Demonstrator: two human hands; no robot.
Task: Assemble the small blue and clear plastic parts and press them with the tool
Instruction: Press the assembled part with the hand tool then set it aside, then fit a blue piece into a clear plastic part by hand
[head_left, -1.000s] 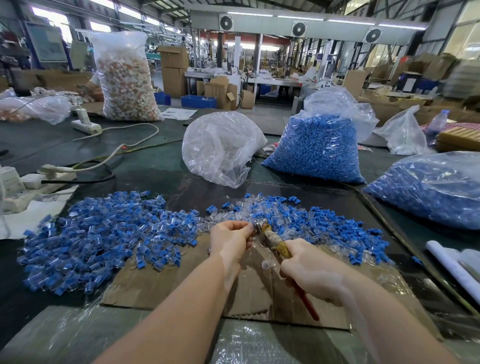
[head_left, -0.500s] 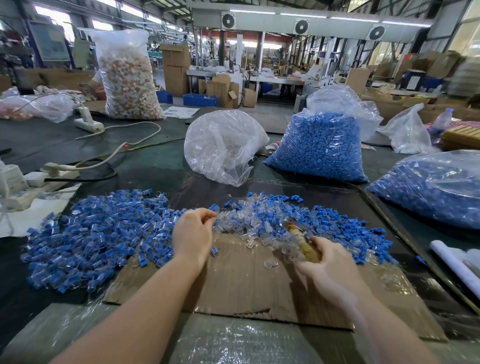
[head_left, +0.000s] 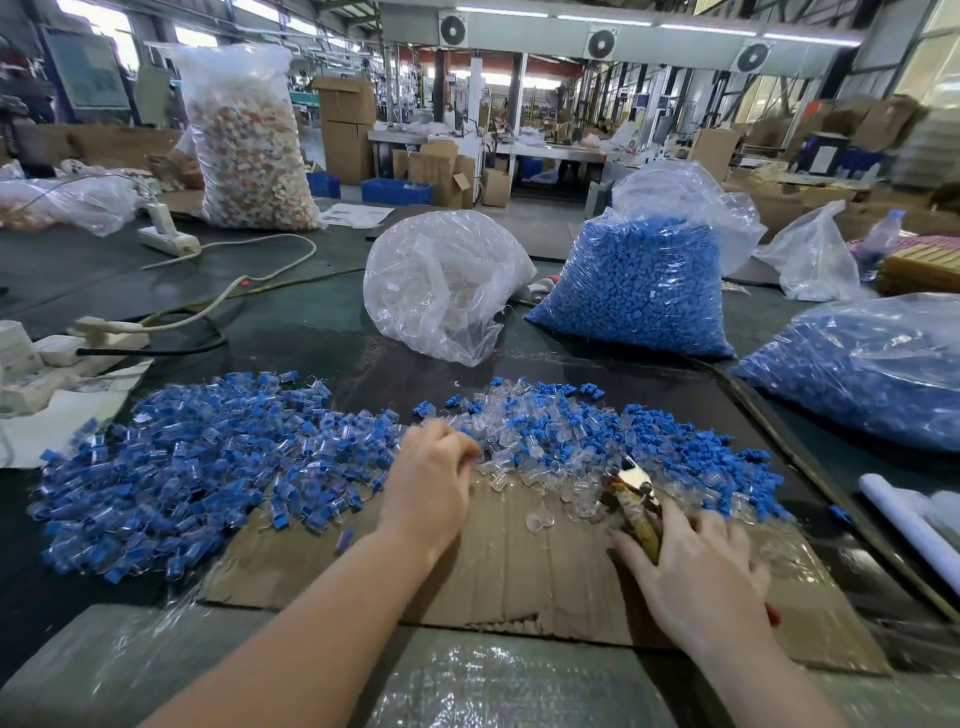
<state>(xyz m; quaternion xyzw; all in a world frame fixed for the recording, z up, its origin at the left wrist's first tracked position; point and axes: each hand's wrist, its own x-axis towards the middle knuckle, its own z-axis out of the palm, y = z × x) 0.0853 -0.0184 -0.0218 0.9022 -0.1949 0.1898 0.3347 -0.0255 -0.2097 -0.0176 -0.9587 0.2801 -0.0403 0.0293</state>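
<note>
My left hand (head_left: 428, 480) curls into the loose blue and clear parts (head_left: 561, 441) at its fingertips, though any pinched piece is hidden. My right hand (head_left: 691, 571) holds the pliers (head_left: 636, 499), nose pointing away toward that pile.

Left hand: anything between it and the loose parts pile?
Nothing visible. The left hand already has its fingertips in the near edge of the loose parts pile; the right hand holds the tool alongside.

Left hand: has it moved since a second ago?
Yes. The left hand left the tool, swung left over the cardboard, and now reaches the loose parts pile.
</note>
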